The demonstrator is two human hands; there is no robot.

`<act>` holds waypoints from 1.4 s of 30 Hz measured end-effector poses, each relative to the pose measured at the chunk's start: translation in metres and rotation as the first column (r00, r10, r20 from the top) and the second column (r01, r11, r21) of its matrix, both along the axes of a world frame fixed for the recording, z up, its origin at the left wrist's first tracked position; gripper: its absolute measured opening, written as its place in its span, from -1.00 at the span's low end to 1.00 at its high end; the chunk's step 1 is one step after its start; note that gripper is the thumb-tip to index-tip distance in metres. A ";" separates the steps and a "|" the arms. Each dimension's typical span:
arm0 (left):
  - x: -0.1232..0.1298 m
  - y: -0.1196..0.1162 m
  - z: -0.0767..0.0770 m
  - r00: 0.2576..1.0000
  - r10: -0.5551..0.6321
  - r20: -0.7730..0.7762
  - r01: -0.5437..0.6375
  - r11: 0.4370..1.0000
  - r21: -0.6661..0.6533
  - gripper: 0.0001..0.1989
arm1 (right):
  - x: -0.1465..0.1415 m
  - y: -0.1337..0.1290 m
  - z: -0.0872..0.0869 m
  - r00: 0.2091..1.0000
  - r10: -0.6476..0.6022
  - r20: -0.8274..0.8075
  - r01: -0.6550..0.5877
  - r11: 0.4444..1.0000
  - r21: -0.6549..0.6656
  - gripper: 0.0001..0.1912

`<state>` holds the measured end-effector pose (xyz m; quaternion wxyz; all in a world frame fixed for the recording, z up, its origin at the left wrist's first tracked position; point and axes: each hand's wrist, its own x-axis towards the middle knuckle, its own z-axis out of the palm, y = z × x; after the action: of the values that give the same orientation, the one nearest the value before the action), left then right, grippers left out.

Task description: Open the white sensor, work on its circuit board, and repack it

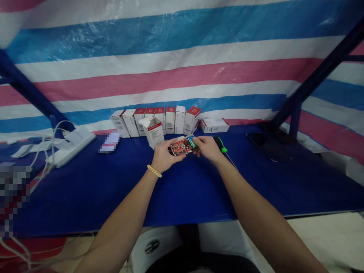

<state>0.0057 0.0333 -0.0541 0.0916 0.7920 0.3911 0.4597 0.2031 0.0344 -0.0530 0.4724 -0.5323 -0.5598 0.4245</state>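
Note:
A small device with a bare red circuit board (179, 147) and a greenish screen at its right end is held up above the blue table. Its left end is gripped by my left hand (164, 156), thumb along the lower edge. My right hand (209, 148) pinches the screen end between thumb and fingers. Just behind my left hand stands an opened white and red carton (155, 133) with its flaps up. Right of my right hand lies a screwdriver (220, 145) with a black and green handle, its shaft partly hidden by my forearm.
Several white and red cartons (170, 120) stand in a row at the back, and one carton (215, 125) lies on its side. A white power strip (71, 146) with cables and a phone (109, 143) are on the left. Dark flat objects (269, 146) lie on the right.

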 end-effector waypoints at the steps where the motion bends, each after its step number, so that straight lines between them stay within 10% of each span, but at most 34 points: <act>1: 0.000 0.000 0.000 1.000 0.000 0.001 0.000 1.000 -0.008 -0.43 | 0.000 0.000 -0.001 1.000 -0.006 -0.007 0.006 1.000 0.012 -0.61; 17: -0.006 0.004 -0.007 0.985 -0.103 -0.140 0.104 0.995 -0.004 -0.32 | 0.003 -0.001 0.000 0.953 -0.063 0.297 0.033 0.994 0.107 -0.50; 28: -0.007 0.004 -0.006 0.986 -0.025 -0.163 0.031 0.999 0.033 -0.42 | -0.003 -0.004 0.001 0.987 0.023 0.161 -0.042 0.992 0.116 -0.56; 42: -0.008 0.006 -0.007 0.980 -0.193 -0.047 0.176 0.953 -0.246 -0.39 | -0.006 -0.008 0.008 0.847 -0.134 0.514 0.092 0.990 0.108 -0.49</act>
<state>-0.0021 0.0391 -0.0610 0.2158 0.8237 0.3713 0.3702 0.1970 0.0264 -0.0445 0.3485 -0.6400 -0.6506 0.2139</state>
